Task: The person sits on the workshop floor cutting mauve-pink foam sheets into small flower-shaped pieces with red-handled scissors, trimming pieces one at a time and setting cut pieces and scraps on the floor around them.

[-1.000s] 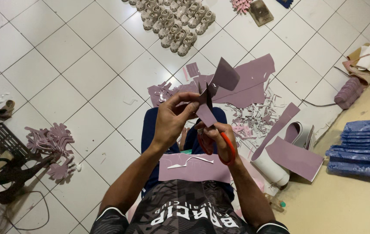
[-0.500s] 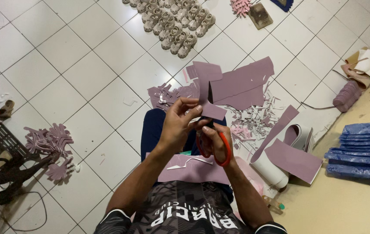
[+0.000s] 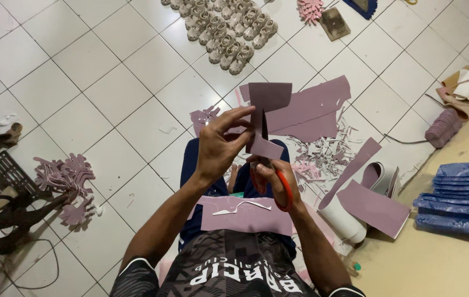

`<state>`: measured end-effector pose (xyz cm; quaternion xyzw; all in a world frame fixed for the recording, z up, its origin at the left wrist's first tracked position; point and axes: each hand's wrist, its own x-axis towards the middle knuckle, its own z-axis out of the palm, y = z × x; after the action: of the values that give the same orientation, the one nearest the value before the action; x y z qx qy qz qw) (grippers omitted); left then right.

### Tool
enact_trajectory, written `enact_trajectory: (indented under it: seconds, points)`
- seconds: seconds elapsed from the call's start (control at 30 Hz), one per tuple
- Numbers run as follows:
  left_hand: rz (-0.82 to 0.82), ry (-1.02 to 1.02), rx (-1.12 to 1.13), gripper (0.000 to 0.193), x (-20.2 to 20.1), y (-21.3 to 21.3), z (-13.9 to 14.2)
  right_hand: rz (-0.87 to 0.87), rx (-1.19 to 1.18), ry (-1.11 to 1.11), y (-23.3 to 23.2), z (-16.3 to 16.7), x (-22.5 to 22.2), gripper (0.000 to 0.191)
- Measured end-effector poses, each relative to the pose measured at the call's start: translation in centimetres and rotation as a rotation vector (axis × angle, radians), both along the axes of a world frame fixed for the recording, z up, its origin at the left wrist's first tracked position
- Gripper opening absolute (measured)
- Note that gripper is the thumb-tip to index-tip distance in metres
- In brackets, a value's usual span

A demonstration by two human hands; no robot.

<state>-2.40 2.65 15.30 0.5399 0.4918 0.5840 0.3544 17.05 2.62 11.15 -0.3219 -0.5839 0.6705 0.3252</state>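
Note:
My left hand (image 3: 221, 144) pinches a mauve sheet piece (image 3: 268, 99) and holds it upright in front of me. My right hand (image 3: 274, 177) grips red-handled scissors (image 3: 284, 190), whose dark blades run up into the sheet along a cut through its middle. A cut flap of the same sheet hangs just above my right hand. Another mauve sheet (image 3: 245, 215) with thin white offcuts on it lies across my lap.
On the white tiled floor are larger mauve sheets (image 3: 314, 110), a litter of trimmings (image 3: 322, 159), a pile of cut mauve shapes (image 3: 67, 179) at left, rows of small sandals (image 3: 229, 33) at the top, rolled mauve material (image 3: 369, 198) and stacked blue sheets (image 3: 460, 195) at right.
The mauve piece has been turned and raised so it stands taller, and the scissors have gone further up into it. Both hands stay together in front of me.

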Motion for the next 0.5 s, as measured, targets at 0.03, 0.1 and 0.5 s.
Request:
enact_trajectory:
  seconds: [0.03, 0.1, 0.5]
  points:
    - [-0.001, 0.002, -0.009, 0.045, 0.1, -0.1, -0.1, -0.014, -0.006, 0.0, 0.0, -0.1, 0.0, 0.038]
    - [0.005, -0.012, -0.003, 0.045, 0.3, -0.3, -0.2, -0.04, -0.022, -0.001, 0.0, -0.2, -0.1, 0.037]
    - [0.0, -0.152, -0.066, 0.045, 1.4, -0.7, -0.9, -0.165, 0.005, 0.001, -1.3, -0.4, -0.5, 0.024]
